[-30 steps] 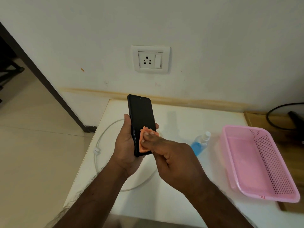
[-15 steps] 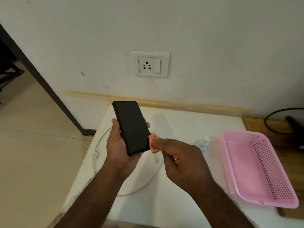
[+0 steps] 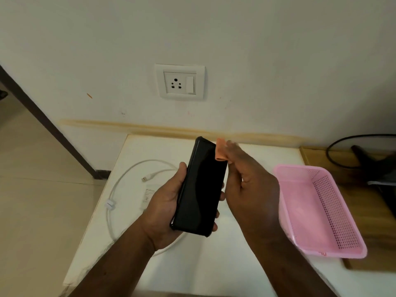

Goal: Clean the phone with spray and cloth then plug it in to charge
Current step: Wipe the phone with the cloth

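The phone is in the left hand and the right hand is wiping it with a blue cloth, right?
Not quite: the cloth is orange, not blue. The head view shows the left hand holding the phone while the right hand pinches the orange cloth against its upper edge.

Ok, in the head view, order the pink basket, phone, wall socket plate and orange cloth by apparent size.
1. pink basket
2. phone, though held nearer the camera
3. wall socket plate
4. orange cloth
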A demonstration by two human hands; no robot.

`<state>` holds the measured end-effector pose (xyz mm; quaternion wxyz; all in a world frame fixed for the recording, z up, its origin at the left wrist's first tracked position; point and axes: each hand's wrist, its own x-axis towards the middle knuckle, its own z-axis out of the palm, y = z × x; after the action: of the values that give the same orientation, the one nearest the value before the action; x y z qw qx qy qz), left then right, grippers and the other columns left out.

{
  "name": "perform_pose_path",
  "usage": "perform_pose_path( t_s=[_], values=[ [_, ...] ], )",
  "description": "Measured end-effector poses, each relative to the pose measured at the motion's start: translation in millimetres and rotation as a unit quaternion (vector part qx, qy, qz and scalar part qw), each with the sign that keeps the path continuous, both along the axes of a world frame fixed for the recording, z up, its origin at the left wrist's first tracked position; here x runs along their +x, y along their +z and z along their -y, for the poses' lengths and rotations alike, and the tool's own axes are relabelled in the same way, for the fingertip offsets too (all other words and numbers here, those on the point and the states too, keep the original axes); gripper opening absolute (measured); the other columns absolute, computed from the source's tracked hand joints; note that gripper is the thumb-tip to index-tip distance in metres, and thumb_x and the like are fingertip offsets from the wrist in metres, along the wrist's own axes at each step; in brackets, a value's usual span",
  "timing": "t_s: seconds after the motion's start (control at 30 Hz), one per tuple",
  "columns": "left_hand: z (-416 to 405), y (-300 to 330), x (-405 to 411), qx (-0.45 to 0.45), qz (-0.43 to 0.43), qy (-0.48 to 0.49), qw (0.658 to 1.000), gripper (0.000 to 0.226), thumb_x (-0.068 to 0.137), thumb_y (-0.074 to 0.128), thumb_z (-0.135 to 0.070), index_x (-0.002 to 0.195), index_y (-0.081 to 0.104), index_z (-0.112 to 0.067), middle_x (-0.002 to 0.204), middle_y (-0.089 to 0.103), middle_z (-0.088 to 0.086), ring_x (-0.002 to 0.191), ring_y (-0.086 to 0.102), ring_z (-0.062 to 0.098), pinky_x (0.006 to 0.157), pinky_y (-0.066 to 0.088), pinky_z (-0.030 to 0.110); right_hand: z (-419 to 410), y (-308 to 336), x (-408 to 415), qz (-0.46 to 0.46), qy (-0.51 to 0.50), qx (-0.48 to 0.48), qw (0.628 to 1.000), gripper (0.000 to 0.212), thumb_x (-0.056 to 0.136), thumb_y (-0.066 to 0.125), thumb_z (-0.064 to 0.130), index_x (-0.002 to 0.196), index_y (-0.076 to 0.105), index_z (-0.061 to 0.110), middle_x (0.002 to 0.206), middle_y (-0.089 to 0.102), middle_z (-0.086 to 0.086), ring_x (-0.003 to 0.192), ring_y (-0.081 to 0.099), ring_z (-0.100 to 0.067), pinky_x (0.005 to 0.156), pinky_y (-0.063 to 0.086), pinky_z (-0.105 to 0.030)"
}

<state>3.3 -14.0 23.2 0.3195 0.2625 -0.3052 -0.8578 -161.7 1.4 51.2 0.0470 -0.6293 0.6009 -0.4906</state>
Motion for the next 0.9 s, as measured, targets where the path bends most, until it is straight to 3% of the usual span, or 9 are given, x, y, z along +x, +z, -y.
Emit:
perform_pose_path(
  t_s=[0.17,0.3,0.4,0.57,0.7,0.9],
  values=[
    [1,5,1,0.0,0.012,0.044,0.999,0.065,0.096,0.029,-0.067,0.122,0.07,-0.024,0.114,0.07,0.015,0.093,0.063,0.037,0.08,0.054,0.054,0,-10,3,-0.001,0.091,0.04,0.995,0.044,0.09,0.044,0.007,0.128,0.064,0.015,0.138,0.056,0.004,0.13,0.049,-0.008,0.093,0.055,-0.042],
    [4,3,6,0.009,0.004,0.112,0.994,0.06,0.096,0.027,-0.066,0.123,0.07,-0.031,0.12,0.072,0.009,0.101,0.071,0.028,0.079,0.059,0.048,-6,-8,14,-0.019,0.127,0.072,0.989,0.044,0.09,0.047,0.011,0.13,0.063,0.016,0.138,0.056,0.007,0.126,0.052,-0.006,0.093,0.054,-0.036],
    [9,0,11,0.023,0.003,0.164,0.986,0.059,0.094,0.033,-0.065,0.124,0.069,-0.029,0.127,0.069,0.01,0.114,0.067,0.028,0.079,0.059,0.04,-11,-4,21,-0.058,0.15,0.107,0.981,0.043,0.087,0.053,0.014,0.128,0.064,0.015,0.135,0.058,0.004,0.125,0.054,-0.011,0.1,0.05,-0.036],
    [15,-3,16,0.033,0.001,0.208,0.977,0.061,0.09,0.036,-0.068,0.115,0.075,-0.028,0.127,0.069,0.011,0.118,0.065,0.029,0.086,0.059,0.042,-15,0,26,-0.1,0.179,0.162,0.965,0.04,0.088,0.057,0.013,0.127,0.065,0.016,0.133,0.06,0.001,0.126,0.055,-0.022,0.105,0.043,-0.048],
    [18,-6,21,0.031,-0.009,0.245,0.969,0.064,0.09,0.036,-0.068,0.12,0.073,-0.025,0.126,0.069,0.013,0.12,0.064,0.03,0.093,0.056,0.049,-18,-2,30,-0.104,0.188,0.199,0.956,0.043,0.091,0.064,0.015,0.132,0.06,0.025,0.137,0.055,0.01,0.132,0.044,-0.016,0.107,0.042,-0.04],
    [24,-9,25,0.014,0.001,0.301,0.954,0.069,0.092,0.03,-0.069,0.126,0.068,-0.022,0.116,0.07,0.016,0.106,0.068,0.03,0.091,0.055,0.05,-22,-6,36,-0.113,0.208,0.181,0.955,0.04,0.09,0.067,0.019,0.13,0.063,0.023,0.133,0.059,0.01,0.123,0.056,-0.011,0.1,0.05,-0.037]
  ],
)
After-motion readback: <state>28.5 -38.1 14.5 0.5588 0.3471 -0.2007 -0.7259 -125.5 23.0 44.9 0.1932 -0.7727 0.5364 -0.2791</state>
